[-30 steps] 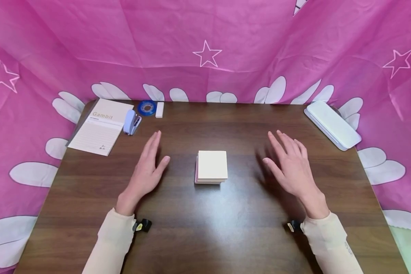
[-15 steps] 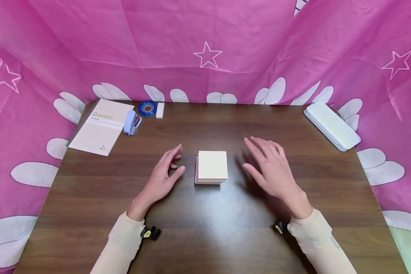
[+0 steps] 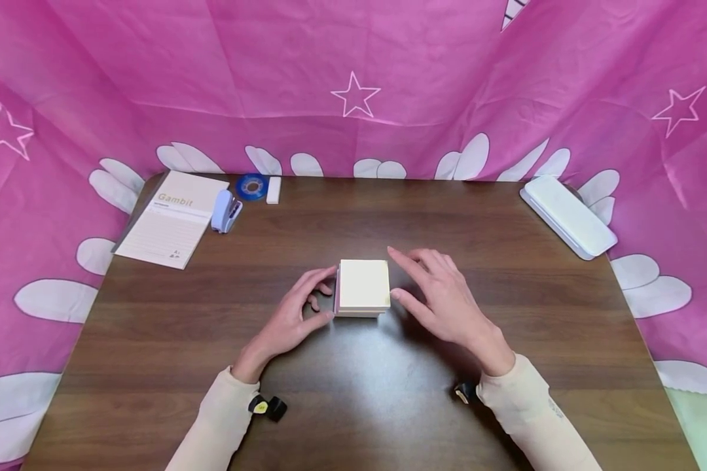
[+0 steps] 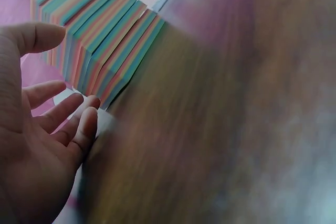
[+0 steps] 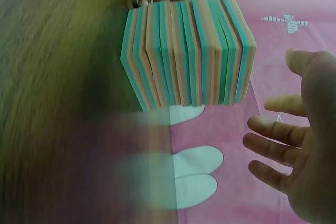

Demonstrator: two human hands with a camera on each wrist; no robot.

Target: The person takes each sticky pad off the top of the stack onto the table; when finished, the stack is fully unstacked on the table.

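A tall stack of sticky note pads (image 3: 364,284) stands on the table, its top sheet pale cream. From the side, in the left wrist view, the stack (image 4: 100,30) shows bands of orange, green, yellow and pink. My left hand (image 3: 291,320) is at the left side of the stack, fingers loosely bent and thumb near the front corner; whether it touches I cannot tell. On the other side my right hand (image 3: 448,304) has its thumb and fingers spread beside the stack. In the right wrist view a gap shows between my right hand (image 5: 310,140) and the pads (image 5: 189,51).
On the wooden table (image 3: 124,366), a notebook (image 3: 173,219), a light blue stapler (image 3: 226,211), a roll of blue tape (image 3: 252,187) and a white eraser (image 3: 273,190) lie at the back left. A pale case (image 3: 568,216) is at the back right. A pink curtain (image 3: 271,65) hangs behind.
Both hands have moved inward from either side to the stack of sticky note pads. The left fingers have bent a little. The stack stands where it was.
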